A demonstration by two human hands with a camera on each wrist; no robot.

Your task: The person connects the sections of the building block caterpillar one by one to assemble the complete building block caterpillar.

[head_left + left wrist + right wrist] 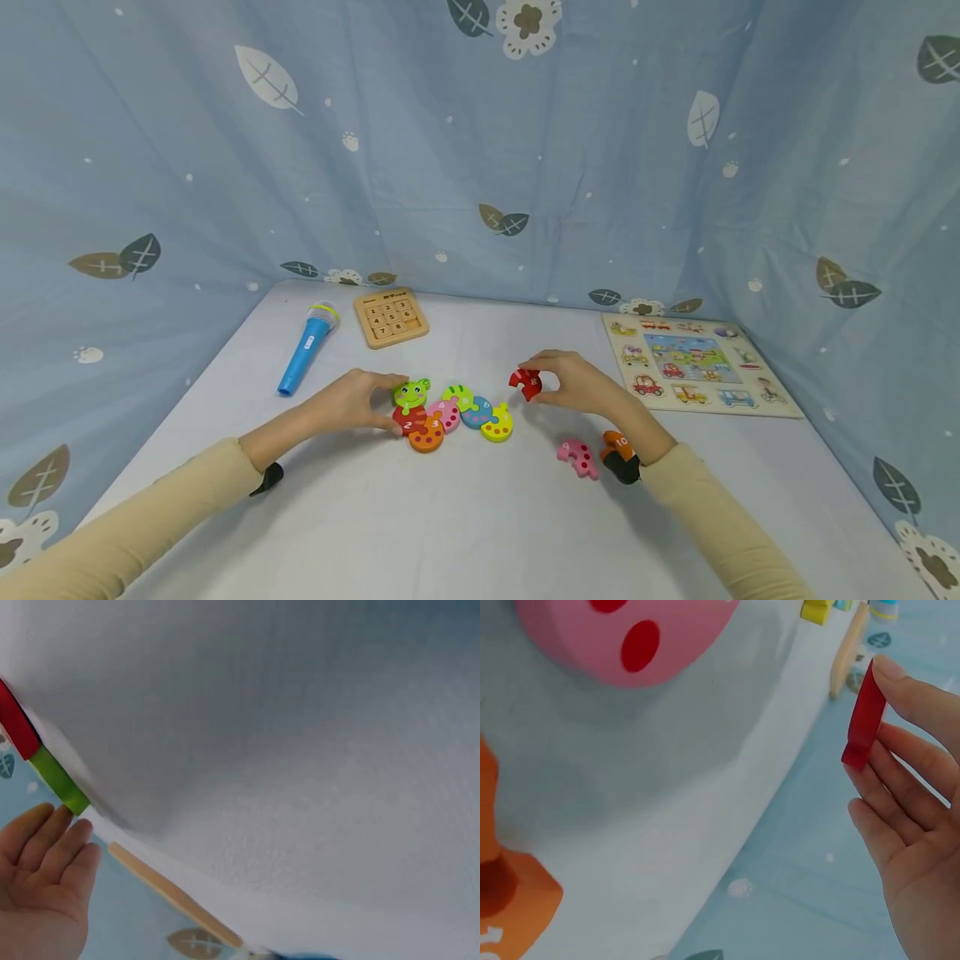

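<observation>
Several joined puzzle pieces form a numbered caterpillar point(444, 414) on the table, its smiling green head point(409, 394) at the left end. My left hand point(349, 406) spans that end, fingertips at the head and thumb beside the red piece numbered 2 point(407, 420). In the left wrist view its fingers point(69, 855) look fairly straight, touching the green edge. Right of the yellow end piece point(498, 424), my right hand point(573, 382) pinches a red puzzle piece point(525, 383) marked 8 between thumb and fingers. The right wrist view shows that red piece point(866, 716) edge-on.
A pink piece numbered 9 point(578, 457) and an orange piece numbered 10 point(617, 442), with a black part beside it, lie near the right forearm. Behind stand a blue toy microphone point(306, 354), a wooden number-slide puzzle point(392, 317) and a picture board point(701, 364). A dark object point(268, 479) shows beside the left sleeve.
</observation>
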